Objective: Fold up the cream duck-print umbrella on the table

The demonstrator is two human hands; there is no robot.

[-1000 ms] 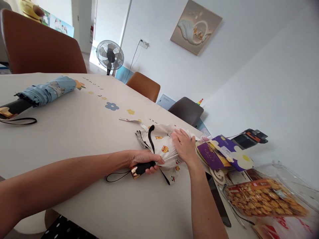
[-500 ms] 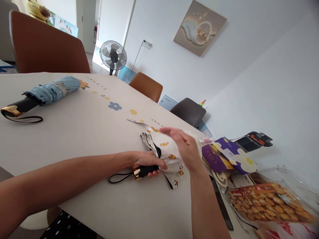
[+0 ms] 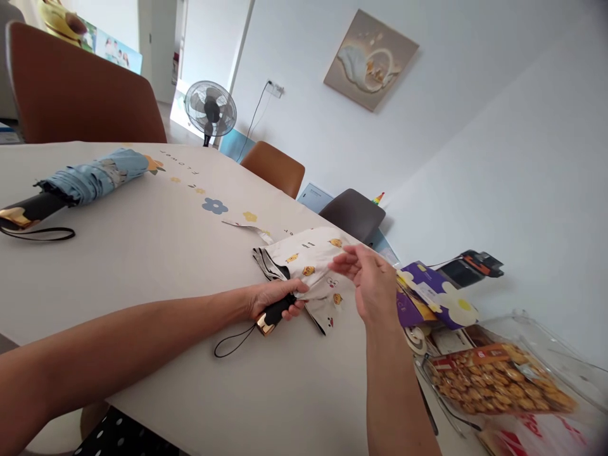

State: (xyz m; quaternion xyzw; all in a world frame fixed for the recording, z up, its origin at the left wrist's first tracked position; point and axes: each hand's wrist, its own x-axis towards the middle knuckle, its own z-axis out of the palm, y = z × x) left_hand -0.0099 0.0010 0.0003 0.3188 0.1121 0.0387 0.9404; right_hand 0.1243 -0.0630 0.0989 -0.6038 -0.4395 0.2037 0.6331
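Polka-dot fabric (image 3: 121, 434): black with white spots, below the edge of the tabletop (image 3: 190, 266), cut off by the frame.
Left grip (image 3: 273, 296): closed around the black handle (image 3: 276, 311) of the white cartoon-print umbrella (image 3: 304, 253); its palm side is hidden.
Umbrella position: at mid-view on the tabletop, canopy gathered loosely.
Umbrella axis: slants from lower left to upper right — the gold-capped handle end points toward the wearer, the canopy away.
Right grip (image 3: 368, 278): half open, fingers loosely curled by the canopy's right side, nothing visible in it; whether the fingertips touch the fabric, I cannot tell. It hides part of the canopy's far end.
Change: half a second ago this hand was a blur across the canopy; now it sits clear to the right — more of the print shows.
Cookie packet (image 3: 503, 380): at right, beyond the forearm.
Purple box (image 3: 427, 288): partly covered by the right wrist.
Blue umbrella (image 3: 95, 177): furled, far left, handle tip at the frame's edge.
Fan (image 3: 210, 109): beyond the tabletop.
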